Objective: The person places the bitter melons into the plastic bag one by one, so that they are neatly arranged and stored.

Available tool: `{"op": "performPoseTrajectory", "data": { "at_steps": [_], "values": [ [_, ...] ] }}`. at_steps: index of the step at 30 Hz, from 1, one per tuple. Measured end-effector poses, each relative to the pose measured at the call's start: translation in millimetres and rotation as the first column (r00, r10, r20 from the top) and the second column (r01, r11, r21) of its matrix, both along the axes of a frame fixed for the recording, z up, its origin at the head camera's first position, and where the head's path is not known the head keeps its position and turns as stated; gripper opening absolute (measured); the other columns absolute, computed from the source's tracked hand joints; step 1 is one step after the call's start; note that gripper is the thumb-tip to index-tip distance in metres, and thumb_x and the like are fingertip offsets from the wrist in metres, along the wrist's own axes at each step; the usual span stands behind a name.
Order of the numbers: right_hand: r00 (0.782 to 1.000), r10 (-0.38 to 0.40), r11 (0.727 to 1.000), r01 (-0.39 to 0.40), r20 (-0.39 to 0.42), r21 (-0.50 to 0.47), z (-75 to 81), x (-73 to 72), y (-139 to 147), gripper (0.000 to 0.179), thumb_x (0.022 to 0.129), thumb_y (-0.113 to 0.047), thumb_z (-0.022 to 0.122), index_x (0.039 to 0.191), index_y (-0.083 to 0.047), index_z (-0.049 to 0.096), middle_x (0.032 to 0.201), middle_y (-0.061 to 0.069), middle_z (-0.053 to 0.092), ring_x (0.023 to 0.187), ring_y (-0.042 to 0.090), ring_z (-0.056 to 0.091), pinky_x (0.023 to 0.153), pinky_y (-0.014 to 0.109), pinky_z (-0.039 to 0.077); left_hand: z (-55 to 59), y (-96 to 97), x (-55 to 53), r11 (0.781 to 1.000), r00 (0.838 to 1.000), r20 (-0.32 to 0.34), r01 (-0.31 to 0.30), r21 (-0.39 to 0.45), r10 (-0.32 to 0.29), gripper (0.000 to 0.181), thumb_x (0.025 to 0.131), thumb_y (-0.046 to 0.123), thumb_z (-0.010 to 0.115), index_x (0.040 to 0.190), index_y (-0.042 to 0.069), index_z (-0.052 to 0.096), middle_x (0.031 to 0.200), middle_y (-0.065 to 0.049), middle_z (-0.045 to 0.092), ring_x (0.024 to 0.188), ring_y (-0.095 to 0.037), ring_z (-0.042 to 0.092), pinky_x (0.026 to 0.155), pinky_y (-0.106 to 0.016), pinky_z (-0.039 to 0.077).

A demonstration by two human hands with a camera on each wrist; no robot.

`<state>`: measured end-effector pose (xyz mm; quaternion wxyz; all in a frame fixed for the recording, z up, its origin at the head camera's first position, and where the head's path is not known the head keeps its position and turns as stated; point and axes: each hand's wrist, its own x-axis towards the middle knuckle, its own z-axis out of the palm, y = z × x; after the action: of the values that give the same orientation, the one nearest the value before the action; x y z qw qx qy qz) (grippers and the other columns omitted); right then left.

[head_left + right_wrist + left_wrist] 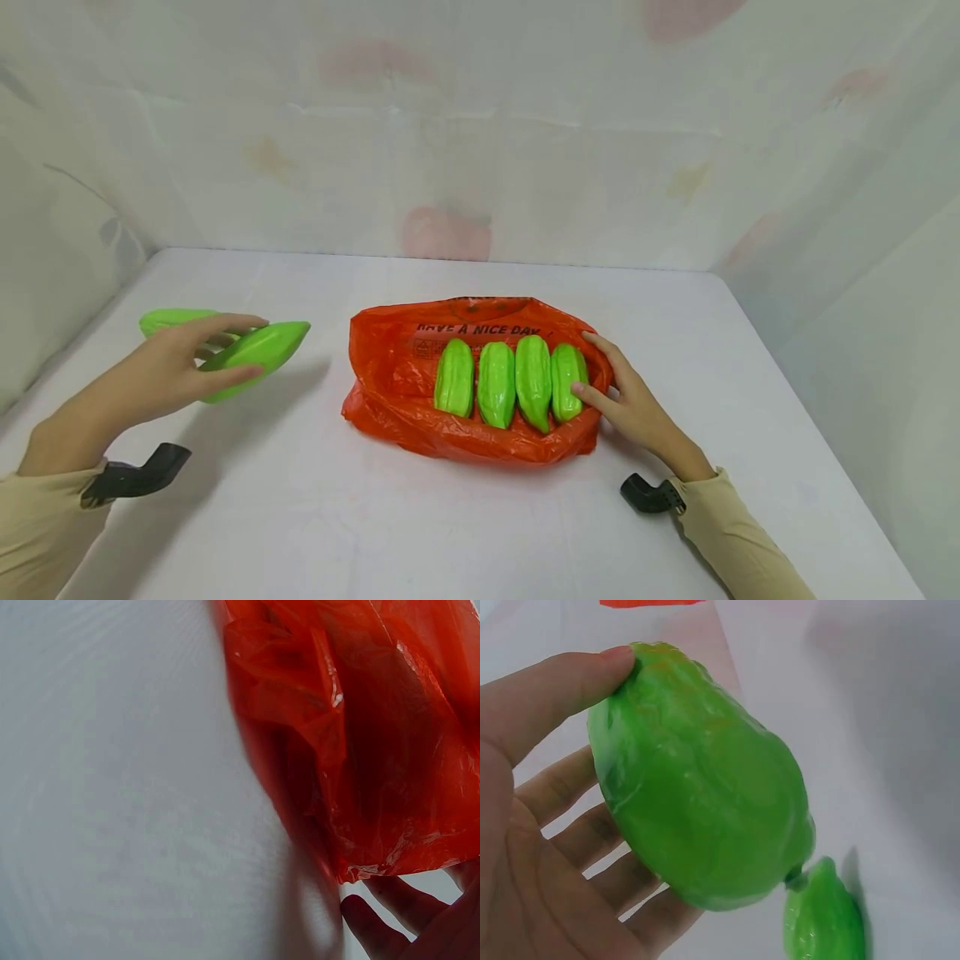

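Note:
My left hand holds a glossy green ribbed fruit above the table, pinched between thumb and fingers. The left wrist view shows this held fruit close up, the thumb near its upper end. Partly behind that hand, a second green fruit lies on the table. An opened red plastic bag rests at the middle, with several similar fruits side by side in it. My right hand grips the bag's right rim, thumb inside. In the right wrist view, the bag hides part of the fingers.
A white table spreads under everything, with a pale patterned cloth hanging behind it. Each wrist wears a black device; the left one sits close to the sleeve's end.

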<state>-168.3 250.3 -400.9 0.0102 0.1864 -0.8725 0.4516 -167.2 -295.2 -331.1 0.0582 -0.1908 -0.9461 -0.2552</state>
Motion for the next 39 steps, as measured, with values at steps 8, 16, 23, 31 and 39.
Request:
{"op": "performPoseTrajectory", "data": {
  "at_steps": [8, 16, 23, 31, 39],
  "values": [
    [1.000, 0.010, 1.000, -0.010, 0.000, -0.002, 1.9, 0.9, -0.1, 0.069, 0.097, -0.019, 0.063, 0.155, -0.017, 0.026, 0.159, 0.016, 0.031, 0.143, 0.038, 0.036, 0.113, 0.065, 0.030, 13.2, 15.8, 3.8, 0.998, 0.999, 0.026, -0.046, 0.038, 0.045, 0.053, 0.084, 0.024, 0.081, 0.132, 0.019, 0.060, 0.115, -0.006, 0.069, 0.090, 0.019, 0.052, 0.073, -0.005, 0.047],
    [1.000, 0.002, 1.000, -0.002, 0.005, 0.008, 2.1, 1.3, 0.2, 0.071, 0.097, -0.022, 0.064, 0.156, -0.018, 0.025, 0.161, 0.014, 0.029, 0.145, 0.037, 0.035, 0.114, 0.064, 0.029, 23.8, 25.8, 3.8, 0.996, 0.997, 0.050, -0.069, 0.064, 0.066, 0.054, 0.086, 0.028, 0.078, 0.135, 0.023, 0.056, 0.118, -0.009, 0.067, 0.091, 0.012, 0.059, 0.072, -0.007, 0.049],
    [1.000, 0.003, 1.000, -0.003, 0.015, 0.001, 3.0, 1.8, -0.1, 0.072, 0.096, -0.023, 0.065, 0.156, -0.019, 0.025, 0.161, 0.013, 0.029, 0.146, 0.035, 0.034, 0.114, 0.064, 0.030, 34.0, 38.6, 6.0, 0.990, 0.995, 0.047, -0.094, 0.100, 0.090, 0.054, 0.088, 0.030, 0.076, 0.136, 0.025, 0.054, 0.119, -0.011, 0.067, 0.088, 0.009, 0.064, 0.069, -0.010, 0.051],
    [1.000, 0.007, 1.000, -0.007, 0.014, -0.009, 2.0, 1.9, 0.5, 0.072, 0.096, -0.023, 0.065, 0.156, -0.020, 0.025, 0.160, 0.013, 0.031, 0.145, 0.034, 0.036, 0.113, 0.064, 0.031, 43.5, 57.8, 8.0, 0.987, 0.995, -0.010, -0.098, 0.126, 0.100, 0.055, 0.088, 0.027, 0.076, 0.138, 0.022, 0.055, 0.121, -0.018, 0.067, 0.097, -0.038, 0.070, 0.068, -0.009, 0.048],
    [1.000, 0.008, 1.000, -0.008, 0.013, -0.008, 1.0, 0.8, 1.3, 0.072, 0.096, -0.023, 0.065, 0.156, -0.020, 0.025, 0.160, 0.014, 0.031, 0.145, 0.036, 0.036, 0.113, 0.064, 0.031, 54.4, 74.9, 7.3, 0.989, 0.994, -0.020, -0.101, 0.110, 0.104, 0.053, 0.089, 0.033, 0.074, 0.137, 0.022, 0.055, 0.120, -0.017, 0.068, 0.095, -0.037, 0.071, 0.066, -0.015, 0.050]
  ]
}}
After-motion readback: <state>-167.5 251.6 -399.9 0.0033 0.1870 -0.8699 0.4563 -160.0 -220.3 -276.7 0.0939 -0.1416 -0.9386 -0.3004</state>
